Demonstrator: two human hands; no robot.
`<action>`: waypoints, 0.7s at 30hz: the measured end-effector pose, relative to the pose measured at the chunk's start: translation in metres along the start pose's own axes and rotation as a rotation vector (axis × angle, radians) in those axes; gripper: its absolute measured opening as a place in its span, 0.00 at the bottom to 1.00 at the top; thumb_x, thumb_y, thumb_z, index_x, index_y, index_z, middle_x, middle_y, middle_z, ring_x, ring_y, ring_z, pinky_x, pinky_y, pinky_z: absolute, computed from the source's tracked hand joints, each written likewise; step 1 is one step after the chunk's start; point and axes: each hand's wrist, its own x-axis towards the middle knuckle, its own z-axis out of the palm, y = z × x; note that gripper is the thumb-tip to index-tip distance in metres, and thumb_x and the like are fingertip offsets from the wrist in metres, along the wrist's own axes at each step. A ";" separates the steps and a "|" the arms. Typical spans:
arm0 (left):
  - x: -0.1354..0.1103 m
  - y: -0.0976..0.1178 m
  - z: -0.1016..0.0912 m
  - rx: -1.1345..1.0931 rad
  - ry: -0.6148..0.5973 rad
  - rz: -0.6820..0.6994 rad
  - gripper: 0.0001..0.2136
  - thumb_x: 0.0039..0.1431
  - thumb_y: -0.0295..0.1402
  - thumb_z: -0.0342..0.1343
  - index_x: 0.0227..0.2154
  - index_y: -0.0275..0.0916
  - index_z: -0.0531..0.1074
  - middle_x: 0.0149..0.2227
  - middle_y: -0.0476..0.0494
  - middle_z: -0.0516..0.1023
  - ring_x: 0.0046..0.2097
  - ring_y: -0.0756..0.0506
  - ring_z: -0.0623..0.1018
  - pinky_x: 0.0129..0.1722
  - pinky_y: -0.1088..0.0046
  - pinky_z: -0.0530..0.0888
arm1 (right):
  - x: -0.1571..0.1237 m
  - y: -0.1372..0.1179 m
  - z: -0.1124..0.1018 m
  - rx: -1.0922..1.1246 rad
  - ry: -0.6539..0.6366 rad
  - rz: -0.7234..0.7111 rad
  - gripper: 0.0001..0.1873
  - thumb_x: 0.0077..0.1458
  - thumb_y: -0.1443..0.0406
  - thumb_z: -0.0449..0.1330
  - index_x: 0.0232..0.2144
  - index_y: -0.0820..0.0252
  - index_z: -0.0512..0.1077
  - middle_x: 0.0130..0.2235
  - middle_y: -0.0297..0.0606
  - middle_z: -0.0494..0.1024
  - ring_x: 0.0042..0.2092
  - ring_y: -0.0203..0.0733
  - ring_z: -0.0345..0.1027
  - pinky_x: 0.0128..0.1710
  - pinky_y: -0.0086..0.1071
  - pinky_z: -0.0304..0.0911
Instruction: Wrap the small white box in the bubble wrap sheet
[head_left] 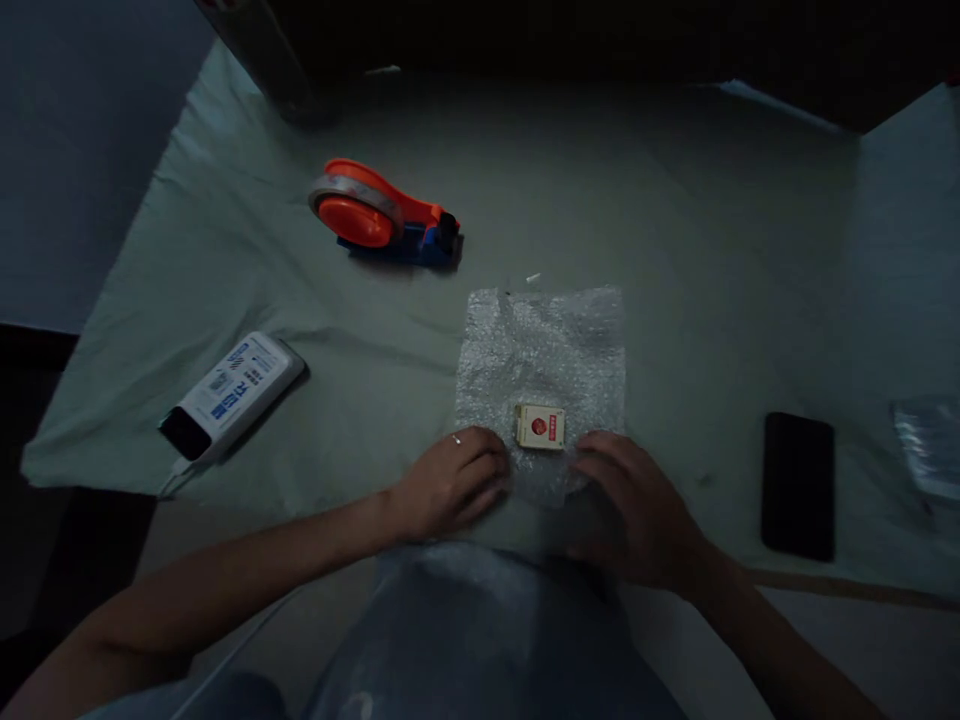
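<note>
A sheet of bubble wrap (541, 345) lies spread on the cloth, and on its lower part sits a small cream box (540, 427) with a red label. My left hand (454, 482), with a ring on one finger, rests at the wrap's lower left edge. Its fingers are curled together over that edge, just left of the box; the thumb is hidden. At the lower right edge, my right hand (637, 505) touches the wrap with its fingertips. Its fingers are loosely bent and stand apart from the thumb, which is in shadow.
An orange and blue tape dispenser (386, 215) stands beyond the wrap to the left. Nearer on the left lies a white power bank (236, 395) with a cable. To the right are a black phone (798, 486) and a clear plastic packet (930, 445). The light is dim.
</note>
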 end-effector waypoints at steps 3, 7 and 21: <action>0.006 0.000 -0.003 -0.109 0.097 -0.087 0.04 0.61 0.29 0.51 0.38 0.37 0.67 0.42 0.39 0.72 0.45 0.46 0.72 0.43 0.71 0.74 | -0.003 0.001 -0.002 -0.077 0.010 -0.012 0.11 0.55 0.61 0.59 0.38 0.63 0.70 0.43 0.50 0.75 0.46 0.50 0.70 0.45 0.43 0.68; 0.017 -0.004 -0.004 -0.267 0.205 -0.152 0.01 0.59 0.27 0.52 0.34 0.38 0.67 0.47 0.37 0.71 0.50 0.45 0.73 0.48 0.67 0.72 | 0.006 0.018 -0.002 0.154 0.061 0.184 0.05 0.58 0.68 0.55 0.31 0.58 0.69 0.35 0.38 0.78 0.38 0.39 0.73 0.39 0.32 0.68; 0.038 -0.008 -0.010 -0.542 0.185 -0.426 0.06 0.52 0.25 0.51 0.22 0.38 0.64 0.49 0.38 0.76 0.48 0.44 0.76 0.47 0.66 0.71 | 0.019 0.029 0.009 0.148 0.199 0.496 0.03 0.55 0.65 0.57 0.31 0.58 0.70 0.29 0.34 0.75 0.30 0.38 0.70 0.30 0.31 0.64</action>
